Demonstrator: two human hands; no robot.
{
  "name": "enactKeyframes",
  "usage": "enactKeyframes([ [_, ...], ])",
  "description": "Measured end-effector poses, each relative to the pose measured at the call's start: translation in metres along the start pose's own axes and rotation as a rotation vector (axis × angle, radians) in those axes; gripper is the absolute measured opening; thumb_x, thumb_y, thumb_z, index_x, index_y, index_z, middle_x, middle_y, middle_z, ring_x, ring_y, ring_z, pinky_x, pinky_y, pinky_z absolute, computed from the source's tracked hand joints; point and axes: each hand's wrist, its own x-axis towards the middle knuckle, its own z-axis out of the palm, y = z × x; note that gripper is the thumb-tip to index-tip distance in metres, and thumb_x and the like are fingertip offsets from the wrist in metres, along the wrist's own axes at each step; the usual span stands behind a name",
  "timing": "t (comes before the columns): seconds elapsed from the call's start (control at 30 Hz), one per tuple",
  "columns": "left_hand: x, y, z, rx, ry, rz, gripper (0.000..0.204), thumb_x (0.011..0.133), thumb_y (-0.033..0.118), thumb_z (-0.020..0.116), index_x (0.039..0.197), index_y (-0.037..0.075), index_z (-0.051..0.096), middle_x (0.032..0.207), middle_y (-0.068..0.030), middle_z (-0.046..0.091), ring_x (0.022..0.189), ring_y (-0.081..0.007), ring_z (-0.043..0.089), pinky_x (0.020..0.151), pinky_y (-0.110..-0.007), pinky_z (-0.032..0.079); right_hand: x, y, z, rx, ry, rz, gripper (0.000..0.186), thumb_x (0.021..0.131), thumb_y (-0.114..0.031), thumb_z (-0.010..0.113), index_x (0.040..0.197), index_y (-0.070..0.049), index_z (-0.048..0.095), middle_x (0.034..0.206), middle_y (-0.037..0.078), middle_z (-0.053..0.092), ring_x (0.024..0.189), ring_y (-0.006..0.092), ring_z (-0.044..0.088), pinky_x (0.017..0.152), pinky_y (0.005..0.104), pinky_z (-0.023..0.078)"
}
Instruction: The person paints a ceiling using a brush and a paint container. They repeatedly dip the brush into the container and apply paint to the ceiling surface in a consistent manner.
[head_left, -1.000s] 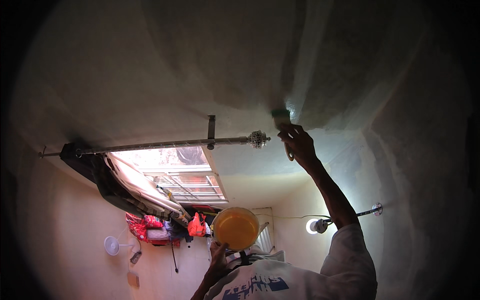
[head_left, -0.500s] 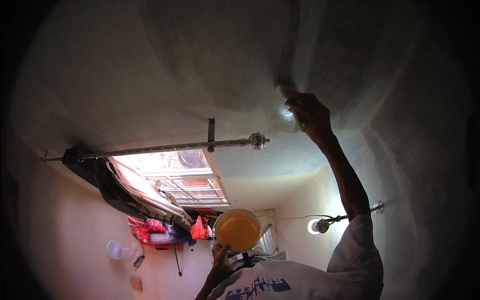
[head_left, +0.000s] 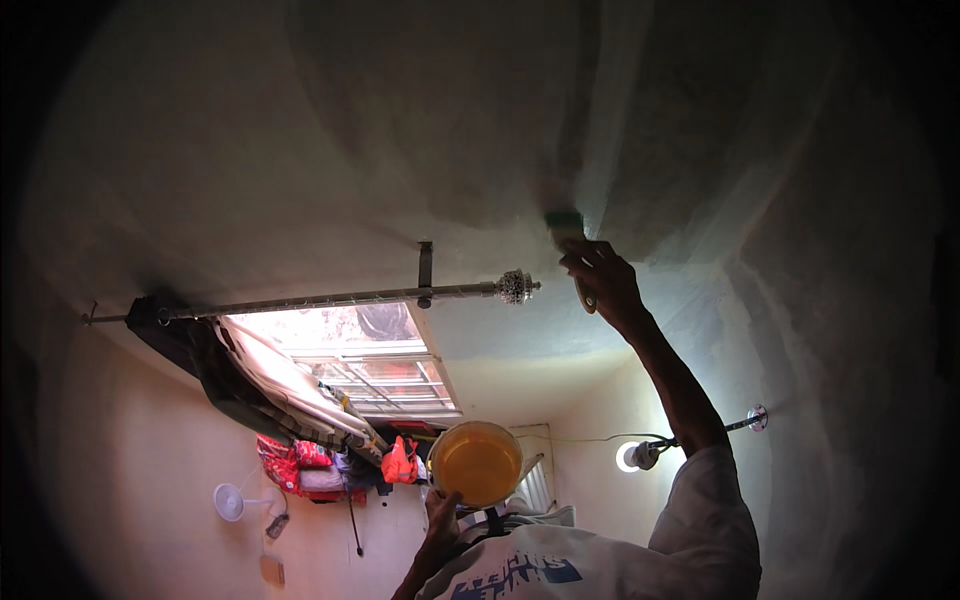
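Note:
My right hand [head_left: 608, 285] is raised and closed around the handle of a flat paintbrush [head_left: 566, 228]. Its bristles press against the grey plastered surface [head_left: 480, 130], where darker and lighter streaks run away from it. Lower down, my left hand [head_left: 441, 515] grips the rim of a round bucket [head_left: 431, 470], thumb over the edge. Amber-yellow liquid [head_left: 478, 465] fills part of it. Most of the left fingers are hidden beneath the bucket.
A metal curtain rod [head_left: 350, 297] with a beaded finial [head_left: 516, 287] crosses left of my right arm, with a dark curtain [head_left: 210, 360] bunched along it. Behind are a bright window [head_left: 370, 350], a lit bulb [head_left: 628, 456] on a cord, a white fan [head_left: 228, 502] and piled red fabrics [head_left: 295, 465].
My right hand and the paintbrush have moved down and slightly left along the surface. The bucket in my left hand has stayed nearly in place.

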Motion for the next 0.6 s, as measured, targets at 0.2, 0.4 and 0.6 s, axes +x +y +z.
enactKeyframes([
  [0.2,0.007,-0.009,-0.01,-0.013,-0.053,0.034,0.033,0.086,0.005,0.071,0.102,0.003,0.042,0.097,-0.0105,0.053,0.083,-0.0214,0.063,0.07,-0.044,0.064,0.038,0.014,-0.039,0.075,0.049,0.01,0.027,0.075,-0.01,0.08,0.099,-0.018,0.069,0.107,0.0,0.071,0.095,0.0222,0.067,0.078,0.0335,0.058],
  [0.4,0.013,-0.014,-0.013,-0.002,-0.058,0.049,0.03,0.085,0.003,0.07,0.102,0.003,0.045,0.096,-0.0105,0.056,0.082,-0.0211,0.064,0.07,-0.042,0.064,0.089,0.024,-0.076,0.087,0.22,-0.08,0.027,0.076,-0.007,0.079,0.099,-0.017,0.068,0.107,0.0,0.072,0.095,0.0211,0.068,0.077,0.0324,0.059],
  [0.6,0.008,-0.007,-0.006,-0.013,-0.096,0.025,0.033,0.085,0.003,0.069,0.112,0.0,0.048,0.105,-0.0137,0.061,0.088,-0.0271,0.069,0.069,-0.05,0.065,0.099,0.01,-0.097,0.164,0.382,-0.061,0.023,0.081,-0.007,0.071,0.101,-0.019,0.07,0.112,0.0,0.07,0.102,0.0208,0.067,0.08,0.0311,0.059],
])
